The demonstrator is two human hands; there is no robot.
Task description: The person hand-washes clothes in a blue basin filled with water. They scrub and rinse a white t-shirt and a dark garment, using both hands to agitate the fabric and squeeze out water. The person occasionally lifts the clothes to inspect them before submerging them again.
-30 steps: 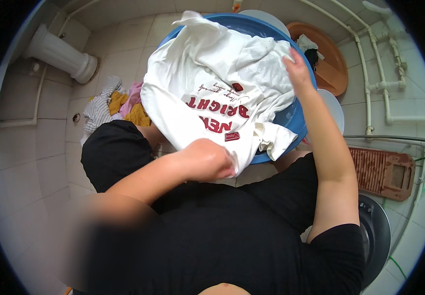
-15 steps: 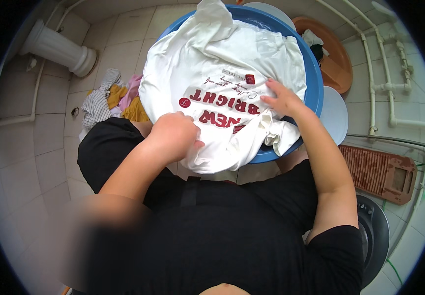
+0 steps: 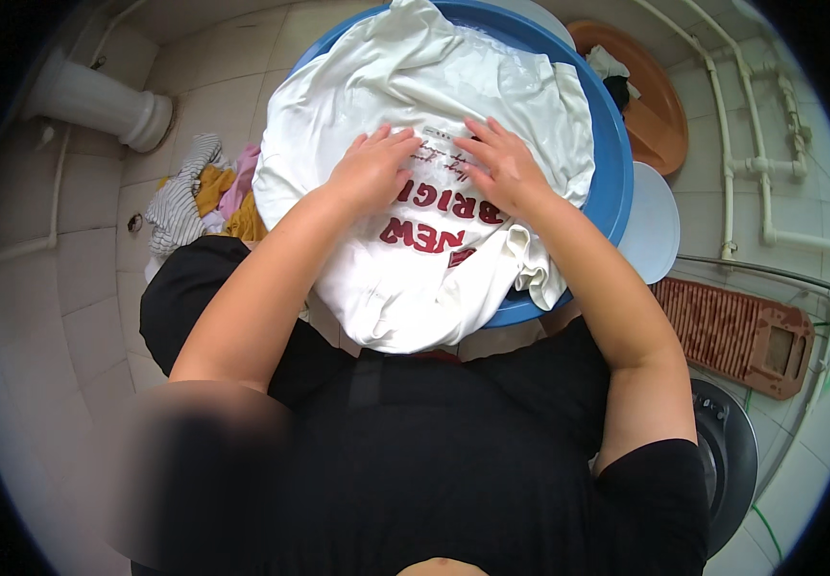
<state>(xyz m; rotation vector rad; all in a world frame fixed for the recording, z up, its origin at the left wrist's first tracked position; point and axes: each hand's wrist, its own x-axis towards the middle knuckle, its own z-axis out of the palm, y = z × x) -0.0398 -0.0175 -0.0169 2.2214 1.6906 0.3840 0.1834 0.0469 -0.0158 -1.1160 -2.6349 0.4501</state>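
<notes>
A wet white shirt (image 3: pixel 367 106) with dark red printing lies spread over a large blue basin (image 3: pixel 613 192), its near edge draped over the rim towards me. My left hand (image 3: pixel 373 171) rests on the cloth left of the print, fingers stretched out. Opposite it, my right hand (image 3: pixel 506 168) lies on the print's right side with its fingers apart. Both palms face down on the fabric, and neither hand grips it. Most of the basin's inside is hidden under the shirt.
A heap of clothes (image 3: pixel 205 197) lies on the tiled floor at left, near a white column (image 3: pixel 98 104). An orange-brown basin (image 3: pixel 660 96) with cloth in it, a brown washboard (image 3: pixel 732 336), a dark basin (image 3: pixel 727 461) and white pipes (image 3: pixel 728 173) are at right.
My left hand has moved up and right from the shirt's near left side and opened out flat. My right hand has shifted slightly left. The shirt's left edge sits farther left.
</notes>
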